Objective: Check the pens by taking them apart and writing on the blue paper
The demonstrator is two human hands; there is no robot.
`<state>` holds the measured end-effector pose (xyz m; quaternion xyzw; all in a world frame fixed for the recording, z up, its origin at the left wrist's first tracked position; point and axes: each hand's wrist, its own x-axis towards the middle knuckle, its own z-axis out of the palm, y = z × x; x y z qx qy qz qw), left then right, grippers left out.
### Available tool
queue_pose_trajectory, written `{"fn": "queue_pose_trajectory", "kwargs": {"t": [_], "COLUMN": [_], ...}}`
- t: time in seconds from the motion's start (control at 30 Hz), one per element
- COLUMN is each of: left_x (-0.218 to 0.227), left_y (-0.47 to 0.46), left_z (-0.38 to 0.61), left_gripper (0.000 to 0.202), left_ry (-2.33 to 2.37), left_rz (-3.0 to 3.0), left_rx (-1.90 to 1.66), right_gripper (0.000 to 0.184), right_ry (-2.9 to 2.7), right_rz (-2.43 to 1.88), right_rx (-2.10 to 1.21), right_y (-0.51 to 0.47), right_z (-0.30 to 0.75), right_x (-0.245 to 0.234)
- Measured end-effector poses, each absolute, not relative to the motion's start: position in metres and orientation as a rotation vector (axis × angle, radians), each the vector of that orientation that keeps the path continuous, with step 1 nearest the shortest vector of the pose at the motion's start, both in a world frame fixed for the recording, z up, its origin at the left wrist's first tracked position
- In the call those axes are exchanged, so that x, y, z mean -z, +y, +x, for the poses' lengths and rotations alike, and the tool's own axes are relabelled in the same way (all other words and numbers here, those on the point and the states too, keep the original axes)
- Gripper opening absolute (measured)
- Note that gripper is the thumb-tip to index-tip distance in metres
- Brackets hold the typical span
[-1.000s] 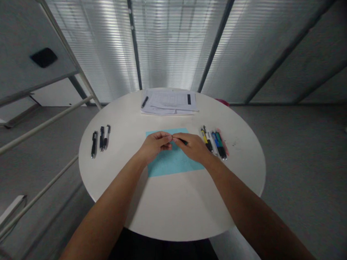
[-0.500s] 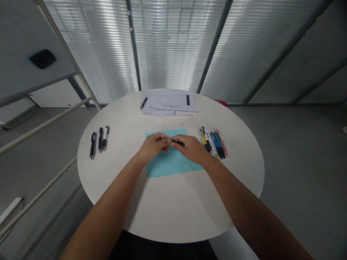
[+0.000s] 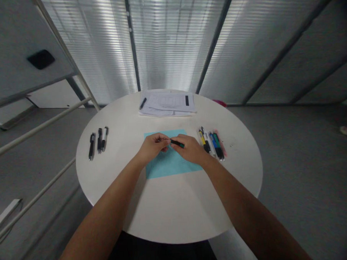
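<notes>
1. This looks like an office meeting room: a round white bench (image 3: 171,210) stands at its centre.
2. Glass partitions with slatted blinds (image 3: 164,42) and metal framing enclose the space.
3. Grey carpet (image 3: 296,170) covers the floor.
4. Printed paperwork (image 3: 166,103) and rows of pens (image 3: 97,145) lie on the bench, as at a desk.

Heads up, the right hand (image 3: 190,149) has a row of colourful plastic click pens (image 3: 213,144) just beside it, while the left hand (image 3: 152,146) gets a wider stretch of white round tabletop (image 3: 122,147) before three black-and-white pens (image 3: 98,144), and stacked white papers (image 3: 167,103) sit straight ahead
</notes>
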<state>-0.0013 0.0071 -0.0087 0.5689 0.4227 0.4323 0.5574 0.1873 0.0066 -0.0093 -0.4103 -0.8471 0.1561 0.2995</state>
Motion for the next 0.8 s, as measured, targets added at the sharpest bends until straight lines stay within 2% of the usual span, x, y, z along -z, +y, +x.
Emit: {"fn": "queue_pose_trajectory", "kwargs": {"t": [0.8], "left_x": [0.0035], "left_y": [0.0036], "left_z": [0.0003], "left_gripper": [0.032], "left_ry": [0.965], "left_rz": [1.311], "left_rx": [-1.088], "right_gripper": [0.021], "right_ry": [-2.222], "right_rz": [-1.09], "right_rx": [-0.43], "right_y": [0.0037], "right_z": [0.1854], "right_x": [0.0025]}}
